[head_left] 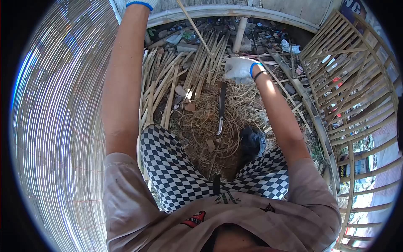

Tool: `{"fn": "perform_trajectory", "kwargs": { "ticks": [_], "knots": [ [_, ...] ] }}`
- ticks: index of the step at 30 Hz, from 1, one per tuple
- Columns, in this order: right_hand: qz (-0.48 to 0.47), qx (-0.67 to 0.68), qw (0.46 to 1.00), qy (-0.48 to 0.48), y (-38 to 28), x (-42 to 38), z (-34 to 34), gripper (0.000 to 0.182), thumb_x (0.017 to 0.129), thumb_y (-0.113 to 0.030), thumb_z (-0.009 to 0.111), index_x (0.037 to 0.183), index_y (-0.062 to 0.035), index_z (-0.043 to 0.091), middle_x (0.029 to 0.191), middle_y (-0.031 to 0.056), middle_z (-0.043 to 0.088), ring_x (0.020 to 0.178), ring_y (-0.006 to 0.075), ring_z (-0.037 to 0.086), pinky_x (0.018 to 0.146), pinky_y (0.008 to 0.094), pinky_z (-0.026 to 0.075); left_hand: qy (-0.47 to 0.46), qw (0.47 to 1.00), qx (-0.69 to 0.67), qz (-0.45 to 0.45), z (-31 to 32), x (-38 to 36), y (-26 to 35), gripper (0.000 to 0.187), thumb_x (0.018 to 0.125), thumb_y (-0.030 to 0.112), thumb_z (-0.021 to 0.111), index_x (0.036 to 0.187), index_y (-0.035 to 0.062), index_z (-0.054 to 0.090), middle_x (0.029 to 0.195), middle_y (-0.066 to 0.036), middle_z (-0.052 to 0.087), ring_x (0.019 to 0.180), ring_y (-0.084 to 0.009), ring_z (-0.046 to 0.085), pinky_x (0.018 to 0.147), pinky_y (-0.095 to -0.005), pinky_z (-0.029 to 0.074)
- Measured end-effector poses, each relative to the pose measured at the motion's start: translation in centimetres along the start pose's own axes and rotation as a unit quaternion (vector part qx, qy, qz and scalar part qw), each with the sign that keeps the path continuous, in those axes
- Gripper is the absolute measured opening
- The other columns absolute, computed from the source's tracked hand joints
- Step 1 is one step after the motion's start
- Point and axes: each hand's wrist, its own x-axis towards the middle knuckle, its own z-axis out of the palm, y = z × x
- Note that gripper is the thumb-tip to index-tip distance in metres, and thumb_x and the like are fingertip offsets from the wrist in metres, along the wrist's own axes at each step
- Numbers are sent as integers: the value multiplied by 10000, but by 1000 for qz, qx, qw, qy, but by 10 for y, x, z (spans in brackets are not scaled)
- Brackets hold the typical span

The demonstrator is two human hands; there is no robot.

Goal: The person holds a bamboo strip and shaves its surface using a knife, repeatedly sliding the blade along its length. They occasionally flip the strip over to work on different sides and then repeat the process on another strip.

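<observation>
My left hand (147,3) is raised at the top edge, in a white glove with a blue cuff; its fingers are out of frame. My right hand (239,69), gloved the same way, is low over the ground with its fingers curled. What they hold, if anything, is hidden. Close to its fingers, a long thin bamboo strip (195,29) slants down from the top edge. Below the right hand a long dark blade (222,98) lies pointing away from me, with a curved shiny end (219,127) nearer my body. Pale shavings (201,111) surround it.
Split bamboo pieces (168,86) lie ahead on the left. A slatted bamboo panel (357,80) leans on the right, a blind of thin sticks (67,138) hangs at left. A bamboo post (240,35) and a pale wall (289,12) stand ahead. Rubble and litter lie along its base.
</observation>
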Motion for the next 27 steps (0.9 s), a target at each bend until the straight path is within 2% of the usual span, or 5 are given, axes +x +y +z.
{"fn": "perform_trajectory", "kwargs": {
  "ticks": [4,6,9,23,27],
  "knots": [
    [71,144,965,-208,45,45,111,593,940,-458,673,1284,23,620,1065,202,749,858,302,767,705,410,622,50,996,75,24,-38,-53,-18,298,1040,270,614,1211,29,574,971,-65,626,893,-174,638,821,-342,548],
    [177,49,972,-146,32,48,159,703,940,-510,658,1352,50,555,1168,244,717,956,339,752,785,425,617,62,991,118,8,-59,-89,-22,353,1030,303,613,1177,-17,592,1047,-145,690,1021,-235,689,973,-383,545],
    [138,25,982,125,64,77,274,714,944,-530,641,1299,80,536,1144,276,701,1057,394,706,900,467,574,102,995,21,-2,-72,-129,-44,208,1030,196,629,1100,17,552,873,-96,668,825,-217,684,873,-416,579],
    [256,142,956,27,100,80,330,795,905,-446,727,1428,68,419,1296,286,627,1166,386,654,982,474,537,90,995,-28,-30,-102,-170,-17,182,1020,208,665,1086,79,554,877,-57,614,826,-213,620,954,-524,539],
    [273,110,955,27,96,83,331,802,864,-405,766,1420,60,422,1245,255,660,1107,357,685,914,464,570,104,994,-39,15,-95,-176,-9,202,994,205,708,1032,57,574,863,-56,606,828,-207,618,852,-428,553]
  ]
}}
